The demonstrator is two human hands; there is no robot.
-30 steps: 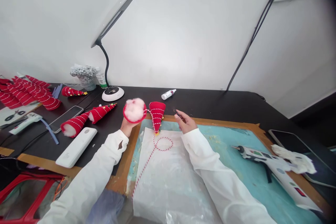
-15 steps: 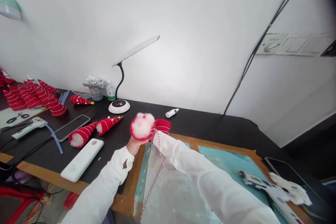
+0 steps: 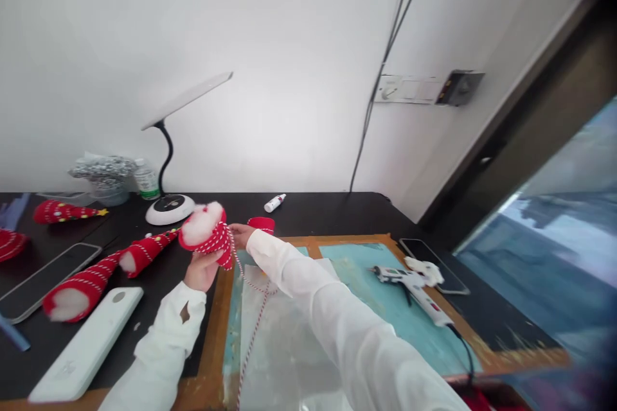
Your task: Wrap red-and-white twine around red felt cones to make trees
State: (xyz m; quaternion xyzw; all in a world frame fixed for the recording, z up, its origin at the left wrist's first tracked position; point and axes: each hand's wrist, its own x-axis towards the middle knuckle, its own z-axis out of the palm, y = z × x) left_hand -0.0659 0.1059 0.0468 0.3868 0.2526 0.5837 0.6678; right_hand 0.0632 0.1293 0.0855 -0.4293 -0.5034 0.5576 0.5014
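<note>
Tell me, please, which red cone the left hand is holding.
The raised white-stuffed cone, trailing striped cord; the other white-stuffed cones lie on the table.

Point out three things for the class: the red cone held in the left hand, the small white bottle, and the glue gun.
Red cone (image 3: 218,243): head view, on its striped side.
White bottle (image 3: 274,204): head view, middle of its body.
Glue gun (image 3: 417,288): head view, upper handle.

Dark surface (image 3: 328,215) lies open to the right of a small white bottle (image 3: 274,203), while a lamp (image 3: 170,210), stuffed red cones (image 3: 91,276) and a white oblong device (image 3: 89,343) crowd the left hand (image 3: 201,271) and a glue gun (image 3: 415,287) obstructs the teal mat (image 3: 434,348)
</note>
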